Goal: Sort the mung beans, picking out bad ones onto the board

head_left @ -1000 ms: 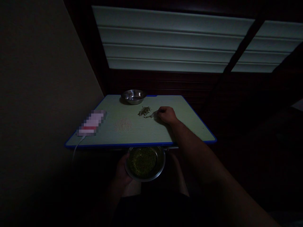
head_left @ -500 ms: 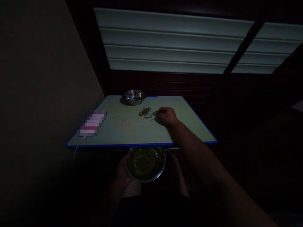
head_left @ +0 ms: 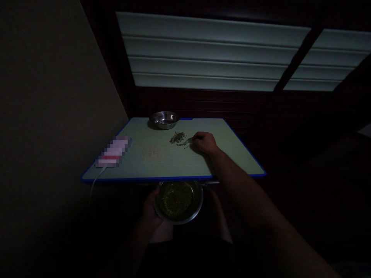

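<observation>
**Work the loose grains with light, low strokes over a steady bowl**

Across the table, use short, flat movements, with enough restraint to avoid scattering grains toward the right edge. Hold the large steel bowl level, just below and in front of the near edge, partly hidden under it; with so many green grains inside, even a small tilt could probably spill some. Leave the smaller steel bowl upright by the far edge, left of centre, well apart from the stroke. Steer clear of the blurred phone-like device by the left edge, and of the white cable hanging over the near-left corner.

With the left hand, grip the left side of the large bowl's rim, fingers partly curled, exact hold too dark to tell. With the right hand, pinch the slim metal utensil between closed fingers, low over the table and just right of the green pile. Leave the faint pale patch, nearer the near-left corner, unmixed with the green.

At the pile, past the table's middle toward the far edge, start best from the loose fringe nearest the utensil tip. Touch lightly, for fear of flicking round grains away. Impossible to tell: spoon or tweezers.
</observation>
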Motion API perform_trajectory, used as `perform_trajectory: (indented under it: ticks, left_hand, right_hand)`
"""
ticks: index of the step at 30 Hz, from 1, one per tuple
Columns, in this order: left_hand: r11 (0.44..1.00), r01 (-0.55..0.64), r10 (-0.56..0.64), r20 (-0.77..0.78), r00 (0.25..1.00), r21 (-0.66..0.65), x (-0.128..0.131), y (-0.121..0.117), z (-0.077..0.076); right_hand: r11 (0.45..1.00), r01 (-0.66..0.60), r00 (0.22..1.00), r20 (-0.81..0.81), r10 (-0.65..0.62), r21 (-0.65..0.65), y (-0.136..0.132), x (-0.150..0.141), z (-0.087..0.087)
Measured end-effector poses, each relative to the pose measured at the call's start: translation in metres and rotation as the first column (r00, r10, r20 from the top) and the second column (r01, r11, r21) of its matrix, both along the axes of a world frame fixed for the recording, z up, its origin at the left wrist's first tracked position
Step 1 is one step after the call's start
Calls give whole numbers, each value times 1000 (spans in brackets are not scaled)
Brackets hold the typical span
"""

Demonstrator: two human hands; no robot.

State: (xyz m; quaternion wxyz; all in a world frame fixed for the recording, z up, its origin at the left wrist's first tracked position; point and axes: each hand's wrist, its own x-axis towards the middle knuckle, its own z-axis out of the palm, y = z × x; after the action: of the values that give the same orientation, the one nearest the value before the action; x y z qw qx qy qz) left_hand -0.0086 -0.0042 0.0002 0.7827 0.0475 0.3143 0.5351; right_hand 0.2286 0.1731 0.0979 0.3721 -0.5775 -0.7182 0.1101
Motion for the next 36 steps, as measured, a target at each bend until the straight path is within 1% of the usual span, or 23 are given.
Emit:
perform_trajectory:
  ticks: [6, 8, 11, 16, 20, 24, 28, 32, 36]
  left_hand:
    - [998, -49, 47, -45, 998, -42, 4, 0, 4]
    - [996, -68, 64, -56, 996, -61, 4, 0, 5]
    - [995, -49, 44, -57, 997, -87, 3, 0, 5]
    - [997, -34, 31, -35, 999, -74, 3, 0, 6]
    - [998, -39, 37, -29, 999, -48, 3, 0, 4]
    - [998, -34, 33, -26, 999, -55, 2, 0, 1]
    - [997, -48, 46, -37, 998, -59, 3, 0, 2]
    - [996, -43, 39, -44, 998, -80, 4, -1, 6]
    - [996, -29, 26, -32, 999, -85, 3, 0, 4]
  right_hand:
    - [997, 71, 997, 37, -71, -10, -1, 0, 3]
    - [998, 68, 997, 37, -68, -11, -1, -1, 4]
    - [999, 39, 999, 31, -39, -16, -1, 0, 3]
    - [999, 46, 999, 6, -46, -4, 0, 0, 1]
    - [1000, 27, 1000, 4, -26, -7, -1, -1, 2]
    - [999, 35, 999, 6, -35, -12, -2, -2, 4]
    - [999, 50, 999, -5, -50, -23, -4, -2, 4]
    - [998, 18, 1000, -17, -19, -54, -7, -4, 6]
    - [997, -50, 998, -35, 47, -59, -10, -7, 6]
